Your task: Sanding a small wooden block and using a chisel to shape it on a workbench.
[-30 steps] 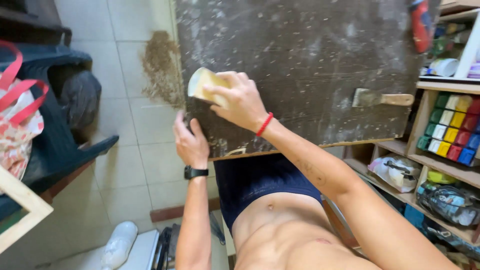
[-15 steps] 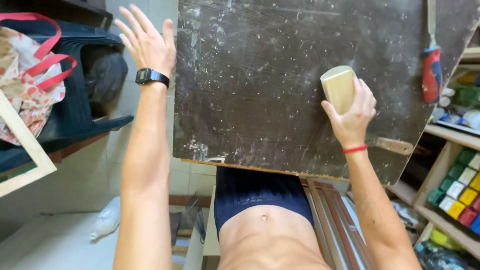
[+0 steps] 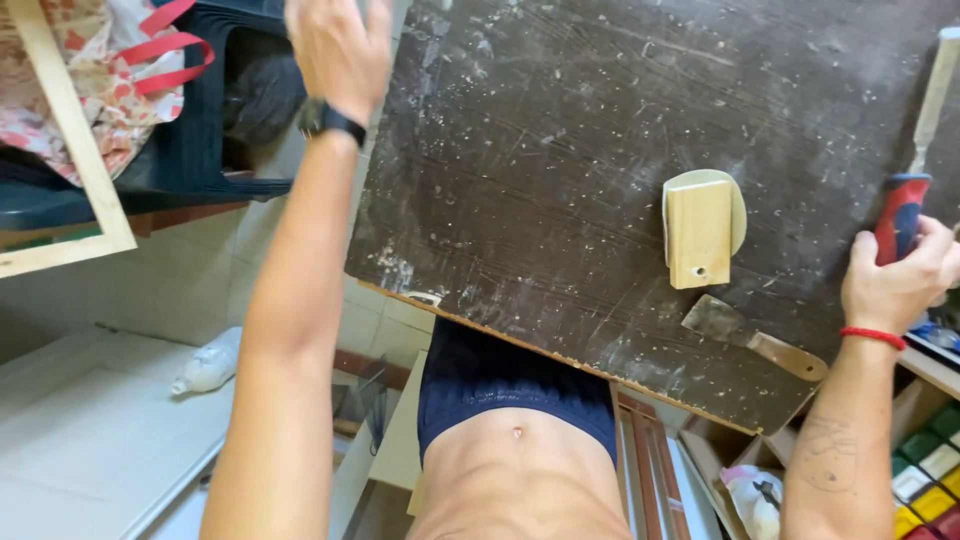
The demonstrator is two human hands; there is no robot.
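Note:
A small pale wooden block with a rounded back (image 3: pixel 702 228) lies on the dark scratched work board (image 3: pixel 560 180). My right hand (image 3: pixel 898 280) is at the board's right edge, wrapped around the red and blue handle of a chisel (image 3: pixel 905 215) whose metal blade points away from me. My left hand (image 3: pixel 335 45) is raised near the board's far left corner, a black watch on its wrist; its fingers are blurred and partly cut off by the frame, and I see nothing in it.
A putty knife with a wooden handle (image 3: pixel 755 338) lies near the board's front edge. A dark plastic chair (image 3: pixel 190 150) with a patterned bag (image 3: pixel 100 80) stands left, with a wooden frame (image 3: pixel 75 160). A white bottle (image 3: pixel 210 365) lies on the floor. Colour blocks (image 3: pixel 925 470) sit on shelves right.
My right hand has set the wooden block down on the board and moved right onto the chisel handle. My left hand stays raised at the board's far left.

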